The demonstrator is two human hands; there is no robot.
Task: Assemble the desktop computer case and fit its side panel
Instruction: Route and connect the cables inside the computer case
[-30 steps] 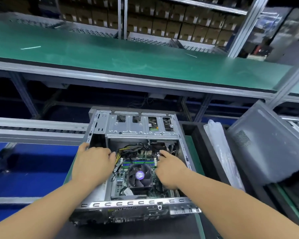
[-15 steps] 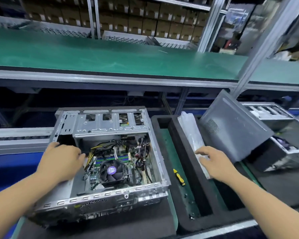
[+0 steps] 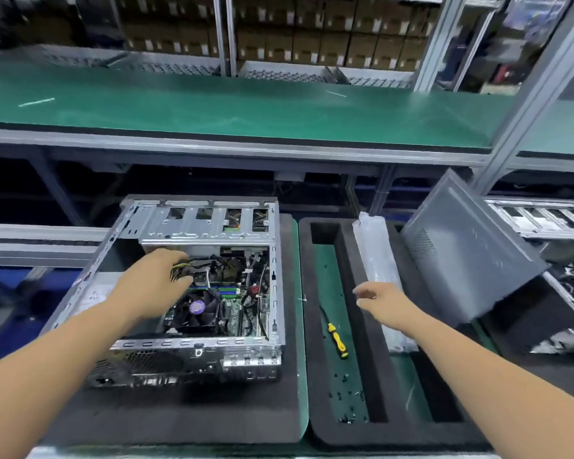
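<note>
Nearest the bench's front edge: 2 bare forearms reaching away from the camera. Black foam mat (image 3: 179,422) under the computer case (image 3: 193,354), which lies on its side, open face up, rear ports toward the front edge.

Left hand (image 3: 153,286) is inside the open case, fingers curled loosely at the yellow-and-black cable bundle (image 3: 179,270), just above the round cooler fan (image 3: 196,308). Cannot tell whether it pinches the cables or only rests on them.

Right of the case, a black foam tray (image 3: 312,326) with 2 long slots running front to back. Near slot holds a yellow-handled screwdriver (image 3: 337,339) and scattered small screws (image 3: 348,392) toward the front. A long clear plastic bag (image 3: 378,260) lies along the ridge between the slots.

Right hand (image 3: 381,301) hovers over that bag, fingers spread and slack, holding nothing; slightly blurred.

Further right and back: the side panel (image 3: 471,256), grey, vented, leaning tilted against a second case (image 3: 557,293) at the bench's right edge. It is apart from both hands.

Key relation, as a judgement: the panel sits to the right of and beyond the right hand, its long edges running front to back like the open case. The right hand is clearly the nearer 1; the left is well apart, with the tray between. Fetching the panel looks like a right-hand reach, then a carry leftward across the tray onto the open case. Panel not yet fitted.
</note>
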